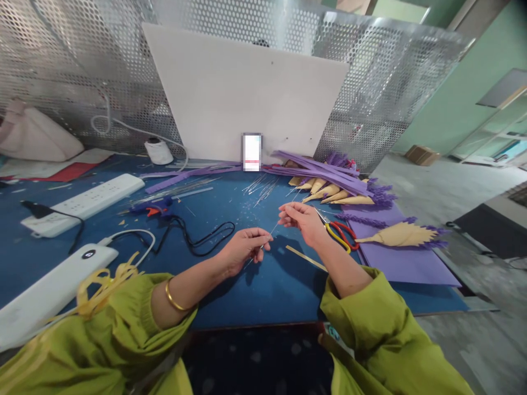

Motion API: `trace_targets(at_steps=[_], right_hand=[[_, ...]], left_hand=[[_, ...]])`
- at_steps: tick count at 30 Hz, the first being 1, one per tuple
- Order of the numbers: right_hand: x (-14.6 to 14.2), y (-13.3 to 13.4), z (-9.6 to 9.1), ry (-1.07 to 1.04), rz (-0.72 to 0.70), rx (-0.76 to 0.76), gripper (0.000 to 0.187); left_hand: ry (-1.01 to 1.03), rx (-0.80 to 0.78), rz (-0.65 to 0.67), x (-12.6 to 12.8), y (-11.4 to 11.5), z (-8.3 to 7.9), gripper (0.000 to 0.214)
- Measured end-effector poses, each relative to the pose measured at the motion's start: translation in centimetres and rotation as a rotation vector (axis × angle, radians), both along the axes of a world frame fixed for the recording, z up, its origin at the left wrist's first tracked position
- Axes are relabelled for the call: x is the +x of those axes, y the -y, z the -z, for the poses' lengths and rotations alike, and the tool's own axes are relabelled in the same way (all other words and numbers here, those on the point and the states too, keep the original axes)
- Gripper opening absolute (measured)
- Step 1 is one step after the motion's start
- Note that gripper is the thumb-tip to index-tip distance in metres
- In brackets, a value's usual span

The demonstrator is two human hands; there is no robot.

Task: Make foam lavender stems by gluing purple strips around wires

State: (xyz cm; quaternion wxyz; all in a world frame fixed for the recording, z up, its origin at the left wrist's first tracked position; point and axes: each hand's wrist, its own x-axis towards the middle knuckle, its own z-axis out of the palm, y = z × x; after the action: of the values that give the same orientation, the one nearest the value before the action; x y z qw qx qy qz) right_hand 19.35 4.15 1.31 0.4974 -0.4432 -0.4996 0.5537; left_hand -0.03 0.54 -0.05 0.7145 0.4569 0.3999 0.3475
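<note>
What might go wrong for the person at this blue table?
The thin wire held between the left hand and right hand could slip or prick a fingertip, since the grip looks light.

The scissors lie right beside the right forearm, so a sideways move might knock them.

The looped black cord lies close to the left hand and might catch on it.

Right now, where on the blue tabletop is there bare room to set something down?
On the blue tabletop, between left hand, right forearm and its front edge. Crowded: back right, with purple strips and paper cones; left, with power strip and glue gun.
</note>
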Motion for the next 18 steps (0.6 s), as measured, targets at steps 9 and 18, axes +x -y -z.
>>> trace_targets(at_steps=[9,18], right_hand=[[-0.1,-0.2,0.3,-0.005,0.072,0.027,0.029],[0.5,-0.9,0.2,-0.155,0.309,0.099,0.027]], left_hand=[[-0.130,0.057,0.025,-0.2,0.2,-0.7,0.024],[-0.214,0.264,-0.014,-0.9,-0.6,-1.7,0.017]])
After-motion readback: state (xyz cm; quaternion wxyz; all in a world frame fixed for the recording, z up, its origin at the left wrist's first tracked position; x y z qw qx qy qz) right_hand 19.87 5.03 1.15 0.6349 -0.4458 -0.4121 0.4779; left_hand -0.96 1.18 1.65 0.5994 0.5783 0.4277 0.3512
